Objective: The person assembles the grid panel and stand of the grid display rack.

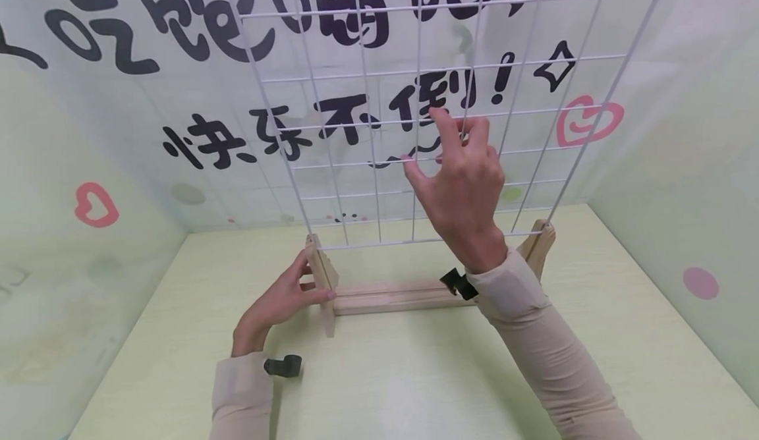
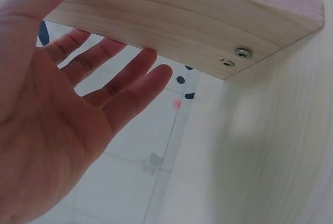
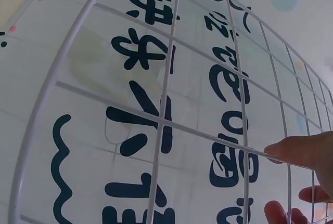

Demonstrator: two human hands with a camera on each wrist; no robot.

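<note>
A white wire grid panel (image 1: 378, 196) stands upright, its lower corners at the two side pieces of a wooden stand (image 1: 403, 298). With the thumb on the near edge and the fingers behind, my left hand (image 1: 284, 298) grips the stand's left side piece (image 2: 171, 24). Two metal bolts (image 2: 243, 53) show on that piece. Higher up, my right hand (image 1: 465, 176) holds the panel by its wires. In the right wrist view, the fingers (image 3: 276, 213) reach behind the wires and the thumb lies at a crosswire; exact contact is hard to tell.
The stand's right side piece (image 1: 538, 246) is partly hidden by the right forearm. All sits on a pale wood-grain table (image 1: 379, 374). Behind is a white backdrop (image 1: 196, 97) with black lettering, and pale walls rise left and right. A black clip (image 1: 283, 365) is on the left cuff.
</note>
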